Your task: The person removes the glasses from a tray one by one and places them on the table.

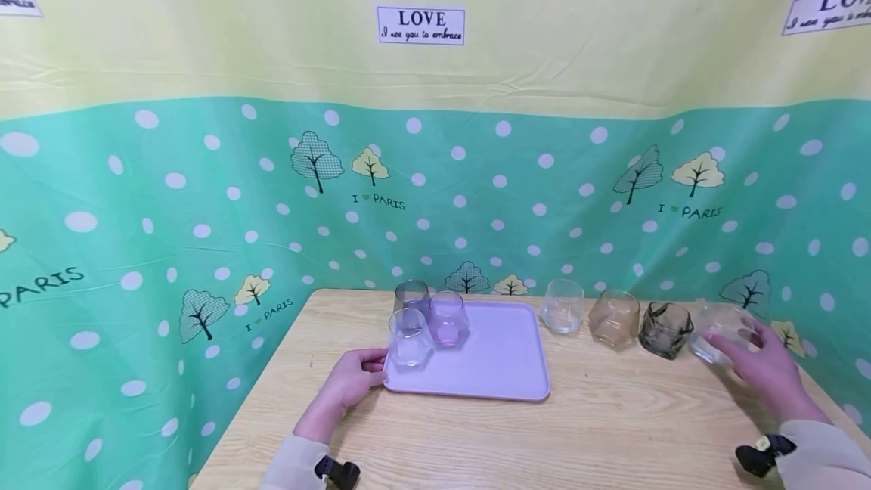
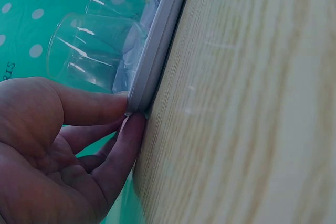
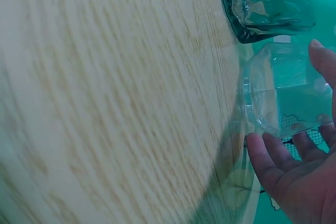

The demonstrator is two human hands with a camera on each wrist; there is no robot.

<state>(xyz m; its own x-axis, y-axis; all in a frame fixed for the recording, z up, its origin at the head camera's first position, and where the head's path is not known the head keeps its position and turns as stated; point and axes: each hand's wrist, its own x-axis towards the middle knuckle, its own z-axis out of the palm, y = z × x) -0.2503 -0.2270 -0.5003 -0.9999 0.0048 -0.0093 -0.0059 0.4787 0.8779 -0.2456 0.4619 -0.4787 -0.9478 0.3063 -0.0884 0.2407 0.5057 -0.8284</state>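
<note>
My left hand pinches the near left corner of a pale lilac tray, thumb on one side of the rim and fingers on the other. Three glasses cluster on the tray's left: a dark grey glass, a pink glass and a clear faceted glass. At the table's right end, my right hand holds a clear glass, thumb on one side and fingers on the other. Beside that glass stands a dark grey, wavy-sided glass.
To the right of the tray, a clear glass and an amber glass stand in the row with the dark one. All rest on a wooden table. A printed green and yellow curtain hangs close behind its back edge.
</note>
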